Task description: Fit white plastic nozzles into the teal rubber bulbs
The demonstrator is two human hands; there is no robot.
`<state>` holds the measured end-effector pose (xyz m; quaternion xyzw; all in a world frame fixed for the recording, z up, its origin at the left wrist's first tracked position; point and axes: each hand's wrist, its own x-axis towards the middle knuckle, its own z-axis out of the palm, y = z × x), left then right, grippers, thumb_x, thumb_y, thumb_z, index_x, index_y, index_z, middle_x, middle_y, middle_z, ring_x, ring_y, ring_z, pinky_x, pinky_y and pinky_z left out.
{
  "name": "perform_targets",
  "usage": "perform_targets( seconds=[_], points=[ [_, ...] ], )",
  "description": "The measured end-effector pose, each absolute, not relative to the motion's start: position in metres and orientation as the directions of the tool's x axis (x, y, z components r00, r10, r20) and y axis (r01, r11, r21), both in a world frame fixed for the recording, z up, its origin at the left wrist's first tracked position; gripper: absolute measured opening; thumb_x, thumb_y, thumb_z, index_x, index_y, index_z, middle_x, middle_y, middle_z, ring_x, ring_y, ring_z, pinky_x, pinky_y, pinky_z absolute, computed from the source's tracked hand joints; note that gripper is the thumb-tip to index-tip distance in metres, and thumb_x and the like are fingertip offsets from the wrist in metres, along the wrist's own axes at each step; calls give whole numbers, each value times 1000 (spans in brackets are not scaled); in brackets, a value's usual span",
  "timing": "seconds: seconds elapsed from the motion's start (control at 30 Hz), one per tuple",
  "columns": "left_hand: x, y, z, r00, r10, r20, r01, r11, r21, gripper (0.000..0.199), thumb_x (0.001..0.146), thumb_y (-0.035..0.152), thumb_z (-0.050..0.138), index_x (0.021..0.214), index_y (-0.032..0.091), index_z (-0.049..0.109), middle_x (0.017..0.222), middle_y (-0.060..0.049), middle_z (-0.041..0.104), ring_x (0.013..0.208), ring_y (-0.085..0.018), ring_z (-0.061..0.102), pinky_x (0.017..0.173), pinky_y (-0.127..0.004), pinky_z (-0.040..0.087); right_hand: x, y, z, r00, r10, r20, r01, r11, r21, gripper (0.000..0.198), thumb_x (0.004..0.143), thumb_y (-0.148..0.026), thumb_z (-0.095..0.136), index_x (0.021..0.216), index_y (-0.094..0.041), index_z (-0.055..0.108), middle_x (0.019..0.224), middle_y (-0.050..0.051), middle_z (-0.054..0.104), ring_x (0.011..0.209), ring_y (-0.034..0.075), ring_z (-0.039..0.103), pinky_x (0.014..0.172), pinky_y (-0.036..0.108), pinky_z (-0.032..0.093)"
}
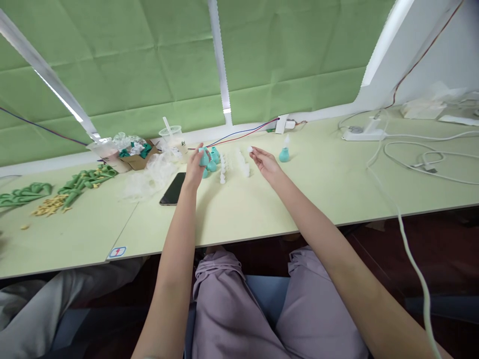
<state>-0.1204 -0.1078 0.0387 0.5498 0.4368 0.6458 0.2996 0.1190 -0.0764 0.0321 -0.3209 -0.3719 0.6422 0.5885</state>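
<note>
My left hand [194, 168] is closed around a turquoise rubber bulb [204, 157], raised over the table. Close behind it stand several more turquoise bulbs [213, 164]. A small white plastic piece [250, 149] is pinched between the fingertips of my right hand [265, 162]. Between my hands runs a row of small white nozzle-like pieces [223, 169], and beside it a row of clear plastic parts [242, 163]. To the right of my right hand, one turquoise bulb with a clear tip [285, 153] stands upright.
A black phone [173, 189] and crumpled clear plastic bags [145, 177] lie left of my left arm. Farther left are a cardboard box [137, 158], plastic cups [174, 137] and green and yellow parts [84, 180]. A power strip [364, 132] with white cables occupies the right side.
</note>
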Motion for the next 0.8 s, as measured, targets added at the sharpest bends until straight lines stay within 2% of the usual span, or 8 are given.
perform_targets(
  seconds=[0.17, 0.27, 0.33, 0.53, 0.67, 0.8],
  points=[
    [-83, -114, 33, -14, 876, 483, 350, -448, 823, 53, 77, 41, 63, 125, 26, 45, 98, -5, 64, 91, -18, 64, 80, -35, 51, 117, -81, 33, -126, 990, 68, -536, -10, -844, 13, 74, -8, 64, 72, -21, 68, 79, -2, 70, 77, 7, 66, 91, 20, 51],
    [-68, -115, 27, 60, 888, 455, 446, -432, 784, 50, 75, 39, 66, 118, 24, 44, 90, -5, 65, 82, -19, 66, 75, -37, 51, 116, -83, 32, -159, 976, 149, -480, 56, -876, 8, 70, -12, 69, 73, -20, 69, 78, -1, 71, 73, 9, 65, 91, 25, 52],
    [-62, -115, 23, 94, 898, 430, 456, -423, 783, 47, 74, 40, 67, 112, 22, 45, 87, -5, 66, 79, -20, 66, 75, -40, 50, 114, -84, 31, -182, 960, 214, -408, 124, -904, 9, 67, -19, 74, 74, -20, 70, 79, -1, 71, 72, 10, 65, 89, 28, 53],
    [-58, -114, 20, 76, 904, 421, 378, -417, 827, 45, 70, 43, 71, 99, 21, 44, 88, -3, 64, 86, -21, 64, 82, -42, 47, 106, -83, 26, -253, 909, 330, -281, 257, -925, 28, 57, -39, 80, 75, -19, 72, 77, 2, 71, 74, 16, 66, 85, 36, 55],
    [-56, -115, 21, 37, 897, 440, 371, -421, 828, 42, 69, 40, 73, 92, 21, 43, 86, -2, 62, 87, -19, 63, 80, -36, 47, 106, -80, 23, -274, 891, 362, -239, 302, -923, 36, 53, -43, 81, 77, -18, 73, 79, 3, 72, 78, 18, 67, 85, 38, 54],
    [-55, -117, 23, 4, 870, 494, 439, -445, 780, 35, 70, 38, 72, 83, 20, 45, 82, -3, 59, 82, -18, 60, 75, -33, 46, 109, -79, 24, -289, 882, 373, -202, 324, -924, 40, 46, -43, 84, 75, -18, 72, 77, 4, 72, 78, 20, 67, 84, 38, 54]
  ],
)
